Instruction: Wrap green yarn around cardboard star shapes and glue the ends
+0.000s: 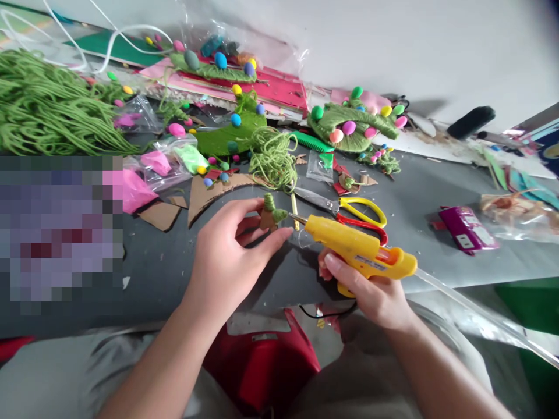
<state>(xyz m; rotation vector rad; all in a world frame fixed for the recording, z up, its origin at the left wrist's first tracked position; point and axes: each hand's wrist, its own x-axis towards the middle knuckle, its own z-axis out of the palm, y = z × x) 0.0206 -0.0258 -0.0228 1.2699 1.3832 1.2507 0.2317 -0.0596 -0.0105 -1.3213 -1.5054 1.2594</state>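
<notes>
My left hand (231,250) pinches a small cardboard piece (267,218) partly wrapped in green yarn (279,214), held just above the dark table. In my right hand (371,291) is a yellow hot glue gun (349,241), with a long clear glue stick (471,314) running out of its back. The gun's metal nozzle (297,219) points left, close to the yarn-wrapped end; whether they touch I cannot tell. Scissors (362,209) with yellow and red handles lie just behind the gun. Beyond my left hand sits a loose tangle of green yarn (273,157).
A big heap of green yarn (52,105) lies at far left. Yarn-wrapped shapes with coloured balls (353,125) line the back. Cut cardboard (213,195), bags of pink pieces (135,186) and a purple packet (467,230) rest on the table (166,291). A red stool (262,361) stands below.
</notes>
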